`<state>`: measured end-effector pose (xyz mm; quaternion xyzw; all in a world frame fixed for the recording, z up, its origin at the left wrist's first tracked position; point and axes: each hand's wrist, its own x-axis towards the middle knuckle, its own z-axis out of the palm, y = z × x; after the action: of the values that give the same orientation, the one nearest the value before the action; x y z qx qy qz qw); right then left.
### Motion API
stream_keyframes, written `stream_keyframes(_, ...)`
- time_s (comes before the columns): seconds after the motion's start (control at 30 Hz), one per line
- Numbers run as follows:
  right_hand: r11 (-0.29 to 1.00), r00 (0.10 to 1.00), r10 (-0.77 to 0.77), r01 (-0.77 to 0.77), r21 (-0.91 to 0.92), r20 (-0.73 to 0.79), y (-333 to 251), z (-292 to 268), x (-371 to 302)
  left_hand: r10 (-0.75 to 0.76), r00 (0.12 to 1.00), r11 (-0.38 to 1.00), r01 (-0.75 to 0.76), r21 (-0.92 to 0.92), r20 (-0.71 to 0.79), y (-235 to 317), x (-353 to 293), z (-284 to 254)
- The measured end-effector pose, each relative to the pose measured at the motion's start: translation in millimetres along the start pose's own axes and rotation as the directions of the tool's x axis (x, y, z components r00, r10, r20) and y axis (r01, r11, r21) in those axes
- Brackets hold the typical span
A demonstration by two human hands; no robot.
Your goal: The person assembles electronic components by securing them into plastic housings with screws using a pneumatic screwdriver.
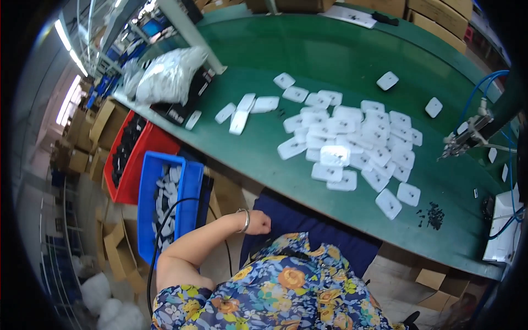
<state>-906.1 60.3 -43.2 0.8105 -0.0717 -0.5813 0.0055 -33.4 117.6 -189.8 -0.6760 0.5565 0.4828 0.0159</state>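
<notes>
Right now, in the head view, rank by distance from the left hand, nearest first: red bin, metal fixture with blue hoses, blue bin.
From the left hand:
1. Blue bin: just left of the hand.
2. Red bin: farther left and forward, beyond the blue bin.
3. Metal fixture: far right of the view.

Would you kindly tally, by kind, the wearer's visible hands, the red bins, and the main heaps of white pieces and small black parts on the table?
Left hand: 1
Red bin: 1
Main heap of white pieces: 1
Heap of small black parts: 1
Total: 4
</notes>
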Motion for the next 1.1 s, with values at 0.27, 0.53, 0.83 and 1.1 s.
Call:
stream_keyframes(0.27, 0.999, 0.990, 0.048, -0.047, 0.011, -0.136, 96.6, -36.8, 231.8, -0.678, 0.665, -0.200, -0.575, -0.793, -0.312, -106.6, 57.9, 76.9)
stream_keyframes(0.53, 0.994, 0.934, 0.025, 0.013, 0.105, -0.356, 161.4, -186.4, 426.7, -0.506, 0.845, 0.852, 0.521, 0.050, -0.173, -130.1, 76.2, 64.0)
stream_keyframes(0.83, 0.708, 0.946, 0.229, 0.000, 0.707, -0.230, 39.2, -135.9, 429.8, -0.380, 0.865, 0.905, 0.274, 0.326, 0.327, -116.2, 60.6, 96.1)
stream_keyframes(1.1, 0.540, 0.960, 0.163, 0.105, 0.835, -0.227, 61.2, -170.9, 467.9, -0.409, 0.657, 0.911, 0.339, 0.237, 0.633, -108.7, -103.0, 144.2)
